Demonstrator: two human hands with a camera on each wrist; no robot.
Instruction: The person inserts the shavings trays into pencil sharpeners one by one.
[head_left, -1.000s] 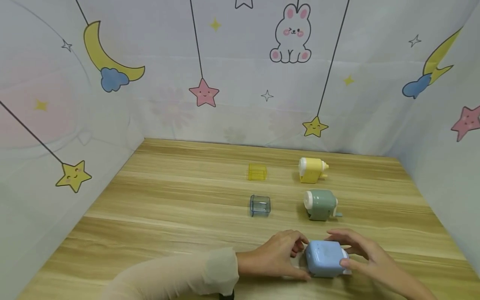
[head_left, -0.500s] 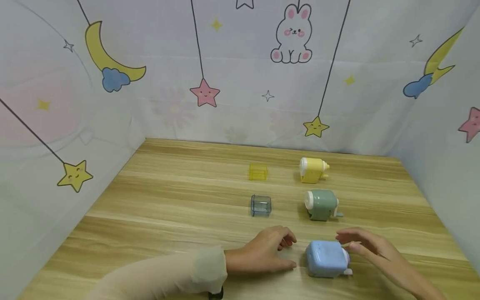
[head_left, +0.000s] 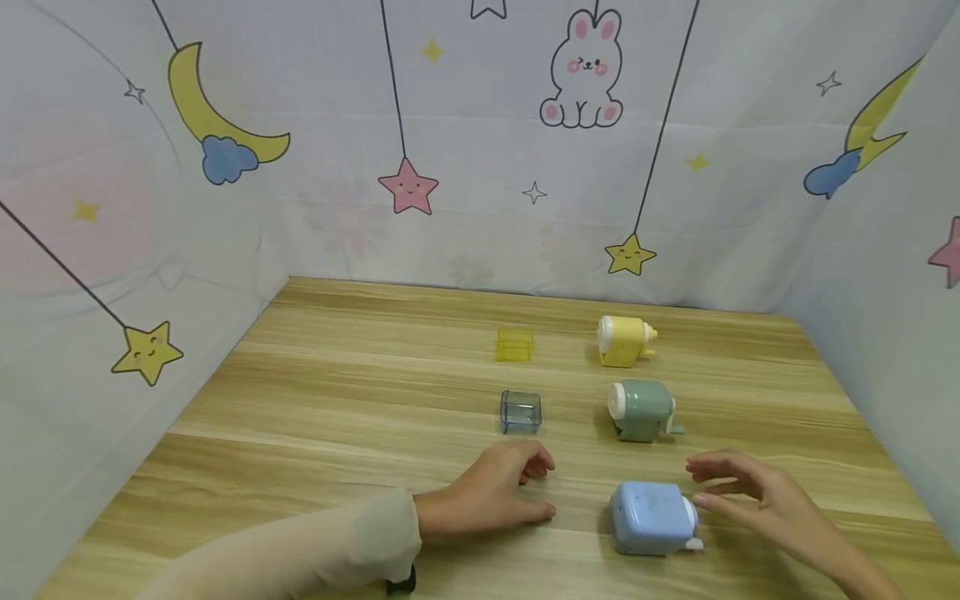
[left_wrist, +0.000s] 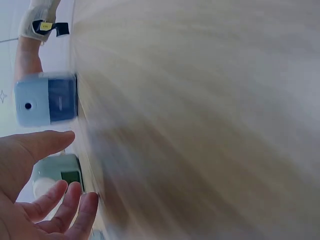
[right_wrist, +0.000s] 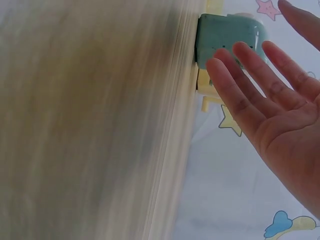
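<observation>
A blue crank pencil sharpener [head_left: 651, 518] stands at the front of the table. In the left wrist view its end shows a pencil hole and a dark blue see-through shavings drawer [left_wrist: 62, 99] sitting flush below it. To its left, apart from it, my left hand [head_left: 491, 490] holds nothing, thumb and fingers spread. My right hand [head_left: 757, 500] is just right of the sharpener's crank end, fingers loosely bent, nothing in them. Behind stands a green pencil sharpener [head_left: 643, 410], with a dark opening [left_wrist: 71, 177] low in its end.
Farther back is a yellow pencil sharpener [head_left: 622, 341]. Left of the green and yellow sharpeners lie a grey-blue see-through drawer [head_left: 521, 412] and a yellow see-through drawer [head_left: 515, 344]. Printed cloth walls [head_left: 480, 225] enclose the wooden table [head_left: 337, 392] at the back and sides.
Both hands have come away from the blue pencil sharpener, the left hand moving left and the right hand slightly right. The sharpener stays in place.
</observation>
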